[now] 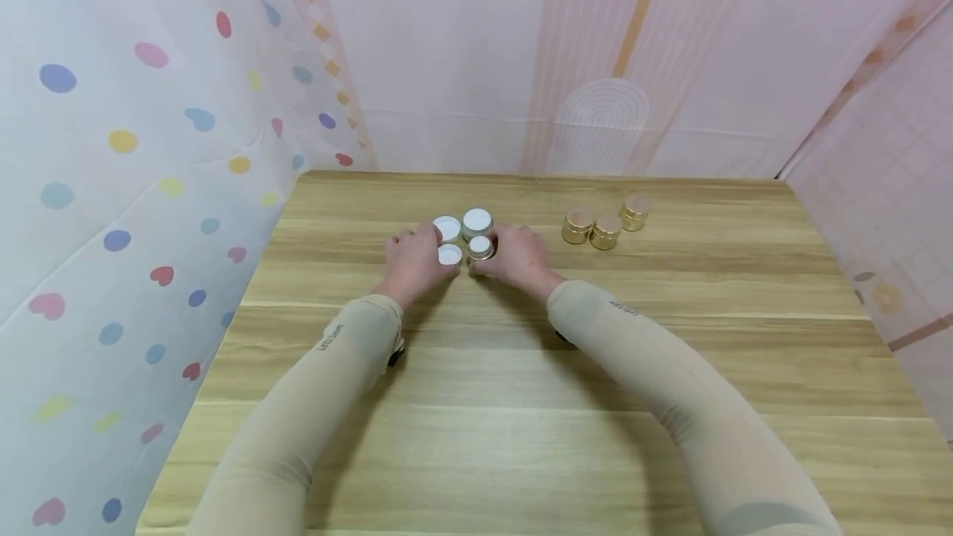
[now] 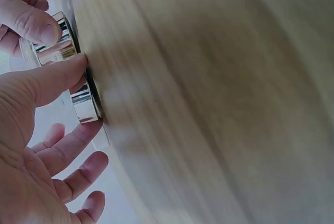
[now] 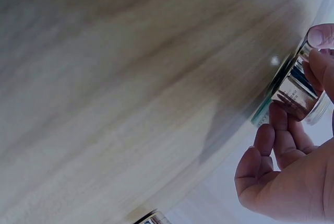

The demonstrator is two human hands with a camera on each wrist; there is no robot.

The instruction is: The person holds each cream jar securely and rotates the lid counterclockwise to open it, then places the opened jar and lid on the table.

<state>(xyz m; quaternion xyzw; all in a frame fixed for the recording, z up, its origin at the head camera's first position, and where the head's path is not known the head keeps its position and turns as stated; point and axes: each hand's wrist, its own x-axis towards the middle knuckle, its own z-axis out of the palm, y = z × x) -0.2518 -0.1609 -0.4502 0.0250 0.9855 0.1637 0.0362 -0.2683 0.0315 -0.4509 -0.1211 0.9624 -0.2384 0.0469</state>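
My left hand [image 1: 417,259] pinches a short gold lid [image 2: 83,106] between thumb and forefinger, its white face [image 1: 450,255] upward; the other fingers are loosely spread. Behind it lies a second white-faced round lid [image 1: 447,227], close to my fingers. My right hand [image 1: 517,255] grips a small gold cosmetic jar [image 3: 295,96] with a white top [image 1: 480,246], thumb and fingers around its side. Directly behind that jar stands a wider white-topped jar [image 1: 477,222]. Both held pieces are low at the wooden table [image 1: 476,404], the hands nearly meeting.
To the right stand three closed gold jars: a left one [image 1: 577,227], a middle one [image 1: 605,232] and a right one [image 1: 634,212] farther back. A patterned curtain [image 1: 462,40] hangs along the table's back edge, with a dotted one [image 1: 149,189] at left.
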